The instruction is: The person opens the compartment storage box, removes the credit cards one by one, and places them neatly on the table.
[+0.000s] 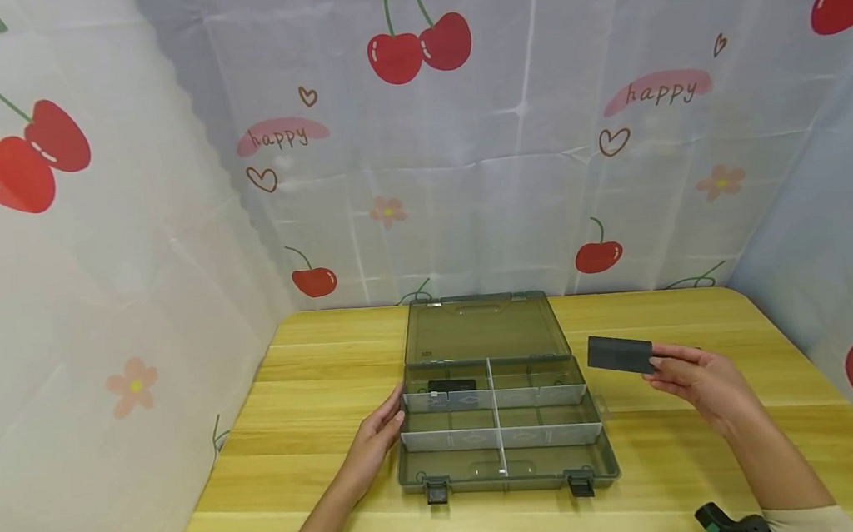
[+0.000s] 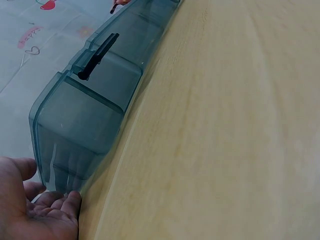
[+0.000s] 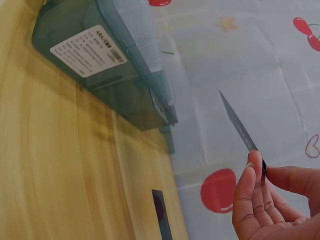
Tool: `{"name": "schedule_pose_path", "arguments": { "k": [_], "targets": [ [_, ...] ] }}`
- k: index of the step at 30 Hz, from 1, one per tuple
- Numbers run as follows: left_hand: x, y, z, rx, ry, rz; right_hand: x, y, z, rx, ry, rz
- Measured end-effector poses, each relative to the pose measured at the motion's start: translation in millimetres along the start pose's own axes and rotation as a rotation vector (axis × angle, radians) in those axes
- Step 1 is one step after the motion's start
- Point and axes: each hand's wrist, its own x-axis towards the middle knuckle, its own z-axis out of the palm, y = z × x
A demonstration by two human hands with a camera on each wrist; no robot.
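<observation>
A translucent grey-green compartment box lies on the table with its lid folded back. Clear dividers split its inside, and a small black object sits in the back left compartment. My left hand rests against the box's left wall; in the left wrist view its fingers touch the corner. To the right of the box, my right hand pinches a flat black rectangular card by one end, above the table. The right wrist view shows that card nearly edge-on.
A dark strip-like object lies on the table in the right wrist view, its kind unclear. Patterned cloth hangs behind and beside the wooden table. Two black latches stick out at the box's front.
</observation>
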Motion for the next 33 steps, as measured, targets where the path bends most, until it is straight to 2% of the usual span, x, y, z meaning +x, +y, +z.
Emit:
{"name": "schedule_pose_path", "arguments": {
  "k": [10,15,24,33],
  "targets": [
    [0.8,-1.2,-0.4,0.013,0.002,0.009,0.1,7.3,-14.2,0.043,-0.007,0.002],
    [1.4,-2.6,-1.0,0.014,-0.005,0.014,-0.1,10.8,-20.3,0.047,0.004,0.03],
    [1.1,-1.4,-0.8,0.002,0.002,0.007,-0.7,17.9,-31.6,0.004,0.026,0.109],
    [2.3,-2.7,-1.0,0.006,-0.005,0.023,0.9,26.0,-40.8,-0.047,0.028,0.13]
  ]
}}
